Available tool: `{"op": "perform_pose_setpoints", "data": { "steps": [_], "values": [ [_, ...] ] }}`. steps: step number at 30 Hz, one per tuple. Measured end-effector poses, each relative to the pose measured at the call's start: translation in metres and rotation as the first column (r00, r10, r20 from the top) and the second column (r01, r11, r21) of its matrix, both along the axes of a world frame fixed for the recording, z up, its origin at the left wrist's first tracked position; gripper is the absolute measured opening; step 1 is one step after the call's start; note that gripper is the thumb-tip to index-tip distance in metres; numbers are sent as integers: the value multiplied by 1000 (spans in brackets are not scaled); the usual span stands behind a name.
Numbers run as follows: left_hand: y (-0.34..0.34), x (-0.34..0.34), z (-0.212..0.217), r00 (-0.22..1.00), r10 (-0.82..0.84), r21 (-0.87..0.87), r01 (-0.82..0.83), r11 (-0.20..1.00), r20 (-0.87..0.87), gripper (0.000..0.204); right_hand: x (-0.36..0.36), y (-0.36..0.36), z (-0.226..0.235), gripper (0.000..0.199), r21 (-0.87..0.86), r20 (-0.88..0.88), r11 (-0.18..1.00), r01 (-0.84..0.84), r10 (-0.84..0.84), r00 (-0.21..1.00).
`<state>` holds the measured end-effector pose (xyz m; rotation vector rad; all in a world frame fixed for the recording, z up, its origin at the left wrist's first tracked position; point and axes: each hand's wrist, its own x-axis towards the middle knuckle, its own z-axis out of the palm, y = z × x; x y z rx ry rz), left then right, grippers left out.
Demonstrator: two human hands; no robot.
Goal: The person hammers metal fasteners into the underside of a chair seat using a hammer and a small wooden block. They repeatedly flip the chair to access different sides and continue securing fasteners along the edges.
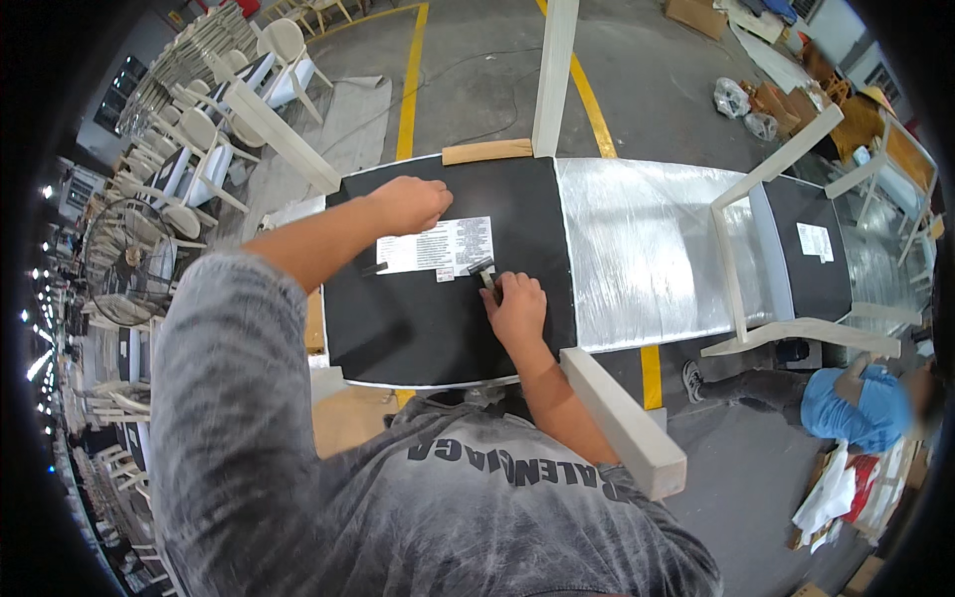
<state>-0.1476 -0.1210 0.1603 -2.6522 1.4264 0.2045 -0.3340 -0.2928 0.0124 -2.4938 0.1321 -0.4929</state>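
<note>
In front of me an upturned chair seat shows its black underside (398, 338), with pale wooden legs standing up at its corners. A white printed label (428, 247) lies on the black cloth, and a smaller tag (445, 275) sits at its lower edge. My left hand (413, 203) is closed above the label's upper side; what its fingers hold, if anything, is hidden. My right hand (518, 306) grips a small tool with a dark crosswise head (481, 267) beside the label's lower right corner. A small dark piece (375, 269) rests at the label's left edge.
A plastic-wrapped surface (647, 249) adjoins the seat on the right, with another upturned chair (814, 269) on it. The near right leg (637, 428) juts toward me. Many chairs (204, 169) stand at the left. A person in blue (860, 403) is at the lower right.
</note>
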Motion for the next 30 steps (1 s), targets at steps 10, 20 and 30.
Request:
{"op": "perform_pose_setpoints", "data": {
  "steps": [10,20,30],
  "values": [
    [2,32,-118,957,194,-381,-265,886,-214,7,3,1,-2,25,119,53,993,4,-11,999],
    [32,23,-129,898,162,-697,-422,580,-409,19,8,-11,14,19,219,-127,976,1,27,992],
    [153,-13,-80,762,346,-117,-479,870,-547,22,172,-28,84,25,407,-75,868,284,-278,958]
  ]
}}
